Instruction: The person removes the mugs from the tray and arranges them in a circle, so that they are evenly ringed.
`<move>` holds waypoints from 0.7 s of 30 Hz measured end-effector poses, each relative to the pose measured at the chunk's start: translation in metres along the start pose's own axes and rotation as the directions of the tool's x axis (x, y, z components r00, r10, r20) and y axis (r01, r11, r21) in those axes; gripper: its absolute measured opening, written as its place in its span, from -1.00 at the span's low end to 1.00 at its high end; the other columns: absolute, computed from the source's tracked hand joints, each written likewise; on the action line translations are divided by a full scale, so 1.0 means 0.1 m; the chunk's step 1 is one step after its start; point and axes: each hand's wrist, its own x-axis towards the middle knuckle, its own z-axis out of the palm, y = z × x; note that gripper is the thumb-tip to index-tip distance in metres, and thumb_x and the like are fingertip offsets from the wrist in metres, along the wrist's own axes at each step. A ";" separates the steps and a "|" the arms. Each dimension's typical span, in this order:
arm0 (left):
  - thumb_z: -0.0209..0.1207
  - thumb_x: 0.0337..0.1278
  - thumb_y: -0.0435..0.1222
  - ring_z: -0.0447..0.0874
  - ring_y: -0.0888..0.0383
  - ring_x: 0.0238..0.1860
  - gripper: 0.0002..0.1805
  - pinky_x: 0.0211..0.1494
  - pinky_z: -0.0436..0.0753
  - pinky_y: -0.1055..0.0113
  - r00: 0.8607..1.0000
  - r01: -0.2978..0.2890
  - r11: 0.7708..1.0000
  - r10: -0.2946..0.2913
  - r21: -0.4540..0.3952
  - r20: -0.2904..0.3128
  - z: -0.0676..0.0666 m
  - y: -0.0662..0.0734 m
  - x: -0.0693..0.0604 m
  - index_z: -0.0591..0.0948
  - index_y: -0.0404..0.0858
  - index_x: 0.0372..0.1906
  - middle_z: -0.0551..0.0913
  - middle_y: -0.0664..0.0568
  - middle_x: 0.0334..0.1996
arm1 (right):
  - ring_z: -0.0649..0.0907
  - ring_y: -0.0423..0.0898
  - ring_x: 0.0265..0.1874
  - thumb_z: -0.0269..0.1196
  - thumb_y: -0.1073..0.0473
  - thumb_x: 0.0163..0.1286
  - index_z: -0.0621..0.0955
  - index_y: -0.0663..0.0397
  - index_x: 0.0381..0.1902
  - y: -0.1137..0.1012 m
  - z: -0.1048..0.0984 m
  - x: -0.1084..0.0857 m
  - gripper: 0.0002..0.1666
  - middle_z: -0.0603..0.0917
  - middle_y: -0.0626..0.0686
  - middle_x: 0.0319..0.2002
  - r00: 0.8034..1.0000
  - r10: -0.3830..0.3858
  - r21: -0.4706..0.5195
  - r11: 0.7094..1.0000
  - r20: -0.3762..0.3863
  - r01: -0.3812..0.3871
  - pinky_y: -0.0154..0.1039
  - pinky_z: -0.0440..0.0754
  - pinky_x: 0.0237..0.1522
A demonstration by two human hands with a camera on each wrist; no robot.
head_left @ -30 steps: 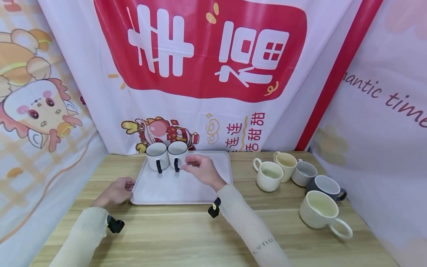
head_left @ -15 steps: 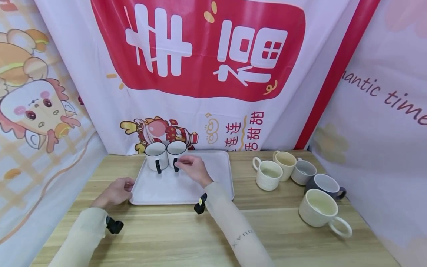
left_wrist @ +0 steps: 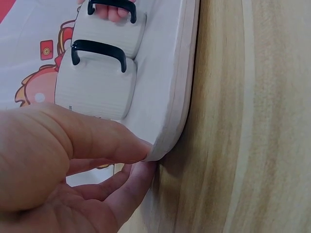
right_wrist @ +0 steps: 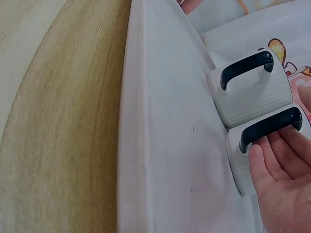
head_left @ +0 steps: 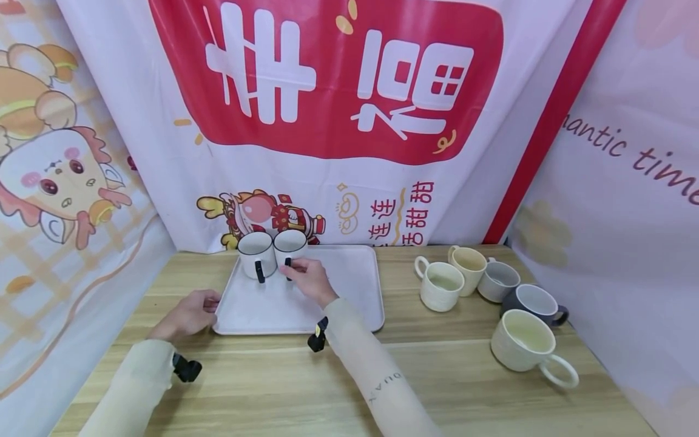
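A white rectangular tray (head_left: 284, 312) lies on the wooden table. At its back left, two white mugs with dark rims and black handles stand upright side by side: the left mug (head_left: 252, 257) and the right mug (head_left: 291, 243). My left hand (head_left: 188, 312) pinches the tray's left edge near a front corner, thumb (left_wrist: 112, 141) above and fingers below. Beside the right mug's black handle (right_wrist: 269, 127) is my right hand (head_left: 311, 279). Its fairly straight fingers (right_wrist: 286, 153) reach against that mug's side under the handle; whether the thumb touches is unclear.
Several other mugs cluster on the table's right: a white mug (head_left: 441, 286), a cream mug (head_left: 468, 271), a grey mug (head_left: 498, 282), a dark mug (head_left: 535, 305) and a large cream mug (head_left: 520, 343). Printed curtains (head_left: 338, 182) close in the back and sides.
My right hand has moved left from the right mug's side to its handle. The left hand stays at the tray's edge, and both mugs look unmoved.
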 end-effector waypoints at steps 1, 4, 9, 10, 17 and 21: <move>0.22 0.00 -0.54 0.60 -0.30 0.17 -0.39 0.29 0.67 -0.18 1.000 -0.002 1.000 0.002 -0.002 -0.001 0.00 0.00 0.00 0.46 -0.62 0.26 0.60 -0.47 0.15 | 0.74 -0.23 -0.12 0.40 -0.11 0.43 0.82 -0.06 0.01 -0.01 0.01 0.00 -0.65 0.84 -0.09 -0.08 1.000 0.007 -0.001 1.000 -0.002 -0.007 -0.23 0.77 0.00; 0.22 0.00 -0.53 0.60 -0.30 0.16 -0.39 0.27 0.67 -0.18 1.000 -0.006 1.000 0.006 0.000 0.000 0.01 0.00 0.00 0.46 -0.62 0.26 0.59 -0.47 0.15 | 0.67 -0.23 -0.19 0.35 -0.12 0.48 0.83 -0.04 -0.04 -0.03 0.05 0.01 -0.66 0.82 -0.12 -0.14 1.000 0.023 -0.009 1.000 -0.015 -0.023 -0.28 0.70 -0.12; 0.22 -0.01 -0.54 0.61 -0.26 0.13 -0.40 0.25 0.69 -0.14 1.000 -0.005 1.000 0.005 -0.002 0.000 0.00 0.01 -0.02 0.47 -0.61 0.24 0.61 -0.45 0.13 | 0.59 -0.19 -0.27 0.27 -0.09 0.55 0.83 0.04 -0.10 -0.06 0.08 0.01 -0.63 0.82 -0.08 -0.23 0.998 0.034 -0.002 0.999 -0.045 -0.034 -0.30 0.54 -0.22; 0.22 -0.01 -0.54 0.61 -0.26 0.13 -0.40 0.24 0.70 -0.13 1.000 -0.005 1.000 0.005 -0.002 0.003 0.00 0.01 -0.02 0.47 -0.62 0.24 0.61 -0.45 0.12 | 0.60 -0.20 -0.27 0.27 -0.08 0.56 0.84 0.05 -0.10 -0.06 0.09 0.00 -0.64 0.83 -0.07 -0.22 0.998 0.040 0.006 0.999 -0.050 -0.039 -0.31 0.54 -0.22; 0.23 0.04 -0.53 0.62 -0.22 0.15 -0.40 0.25 0.70 -0.10 1.000 0.028 1.000 -0.027 -0.011 0.007 0.00 0.03 -0.01 0.47 -0.59 0.27 0.61 -0.42 0.15 | 0.65 -0.22 -0.25 0.28 0.03 0.55 0.84 0.06 -0.12 -0.08 0.01 -0.01 -0.71 0.87 0.02 -0.21 0.996 0.039 0.059 0.998 -0.078 -0.034 -0.32 0.59 -0.18; 0.22 0.05 -0.53 0.61 -0.22 0.14 -0.40 0.24 0.70 -0.10 0.999 0.031 0.999 -0.030 -0.013 0.009 0.01 0.02 -0.02 0.46 -0.60 0.28 0.60 -0.43 0.15 | 0.68 -0.22 -0.22 0.30 0.05 0.54 0.83 0.08 -0.07 -0.07 -0.04 -0.04 -0.73 0.85 -0.07 -0.26 0.996 0.073 0.106 0.992 -0.046 -0.067 -0.26 0.66 -0.05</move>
